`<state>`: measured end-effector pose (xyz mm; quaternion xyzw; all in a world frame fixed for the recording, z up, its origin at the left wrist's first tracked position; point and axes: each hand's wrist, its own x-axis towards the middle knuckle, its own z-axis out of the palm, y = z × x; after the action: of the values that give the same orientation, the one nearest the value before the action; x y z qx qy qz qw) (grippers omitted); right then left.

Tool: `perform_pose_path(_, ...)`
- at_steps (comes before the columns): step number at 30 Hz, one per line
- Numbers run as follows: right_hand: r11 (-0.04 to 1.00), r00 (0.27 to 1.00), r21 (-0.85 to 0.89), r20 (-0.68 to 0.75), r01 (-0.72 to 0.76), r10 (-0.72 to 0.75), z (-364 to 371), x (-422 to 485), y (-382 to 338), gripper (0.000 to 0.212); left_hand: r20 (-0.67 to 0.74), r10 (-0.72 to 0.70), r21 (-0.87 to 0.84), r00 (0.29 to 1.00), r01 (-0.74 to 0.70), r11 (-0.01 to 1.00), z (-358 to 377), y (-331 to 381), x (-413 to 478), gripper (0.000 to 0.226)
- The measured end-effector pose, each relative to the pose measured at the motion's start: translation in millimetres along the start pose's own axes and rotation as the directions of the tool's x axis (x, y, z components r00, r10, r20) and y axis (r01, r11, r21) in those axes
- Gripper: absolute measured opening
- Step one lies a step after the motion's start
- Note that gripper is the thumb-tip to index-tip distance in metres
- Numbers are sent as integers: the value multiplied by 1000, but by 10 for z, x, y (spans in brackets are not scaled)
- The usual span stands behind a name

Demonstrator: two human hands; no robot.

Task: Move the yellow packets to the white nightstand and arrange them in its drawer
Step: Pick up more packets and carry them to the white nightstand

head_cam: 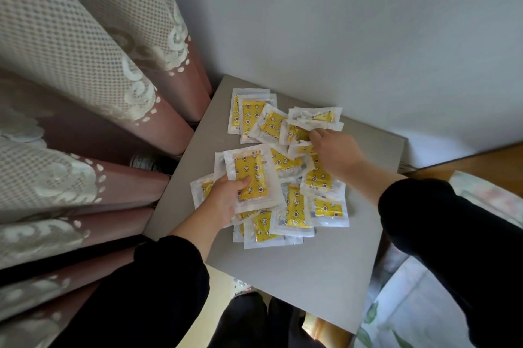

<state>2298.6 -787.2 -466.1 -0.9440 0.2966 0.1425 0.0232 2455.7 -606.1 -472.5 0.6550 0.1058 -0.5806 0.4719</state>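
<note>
Several yellow packets in clear white-edged wrappers lie scattered in a loose pile (294,206) on the flat grey top of a small table (325,271) set in the room's corner. My left hand (223,200) grips a small stack of packets (250,175), thumb on the top one, at the pile's left side. My right hand (331,149) reaches to the far side of the pile, its fingers curled on a packet (317,118) near the wall. Both arms wear black sleeves. No drawer is in view.
Pink curtains with a lace overlay (85,121) hang close on the left of the table. A white wall (339,22) stands right behind it. A bed with a floral cover (424,305) lies at the lower right, and wooden floor (467,160) shows at the right.
</note>
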Motion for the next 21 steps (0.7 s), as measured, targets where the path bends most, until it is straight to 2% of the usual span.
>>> perform_pose_path(3,994,998,98,-37,-41,45,4,106,93,38,3,-2,7,1000,2,1000,41,7,-1,21)
perform_pose_path(5,999,1000,48,-31,-3,4,-35,223,146,34,1,2,12,1000,-2,1000,60,14,1,21)
perform_pose_path(9,996,995,-58,85,66,-61,-157,460,149,40,-4,-2,10,1000,2,1000,81,20,18,25)
perform_pose_path(13,998,977,43,207,35,-43,-205,618,97,39,19,-11,-29,1000,12,1000,104,4,40,20)
perform_pose_path(17,999,996,15,79,39,-40,-191,562,59,43,25,-19,-31,1000,20,999,96,-23,38,22)
perform_pose_path(21,989,996,134,-66,67,-58,-143,375,39,56,22,-29,-31,999,30,999,55,-24,21,20)
